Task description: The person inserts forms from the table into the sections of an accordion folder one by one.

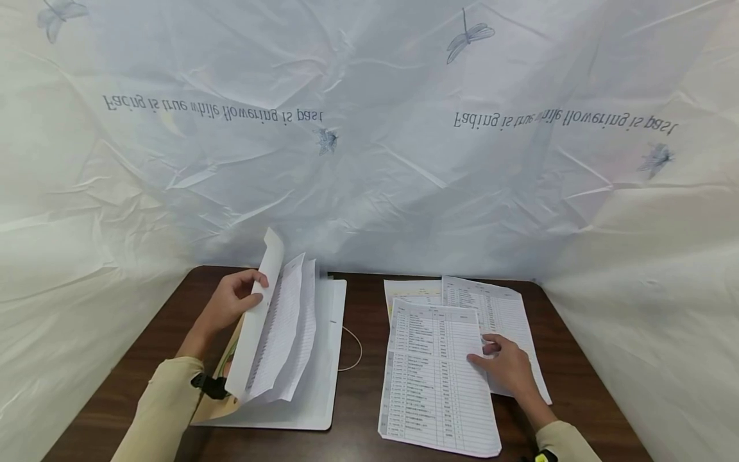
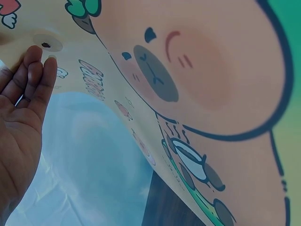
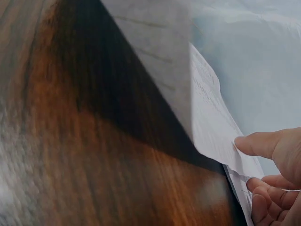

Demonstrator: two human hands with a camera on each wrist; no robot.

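My left hand grips the raised cover of a folder at the left of the table. That cover is white inside; its outer face, close up in the left wrist view, carries a cartoon bear print. Loose printed sheets stand fanned inside it, tilted over the folder's flat white side. At the right, my right hand pinches the right edge of a printed table sheet, thumb on top. In the right wrist view this sheet is lifted off the wood along its near edge.
Behind the pinched sheet lie another printed sheet and a yellowish one, partly covered. A thin elastic cord loops out from the folder's right side. The dark wooden table is enclosed by a pale printed curtain.
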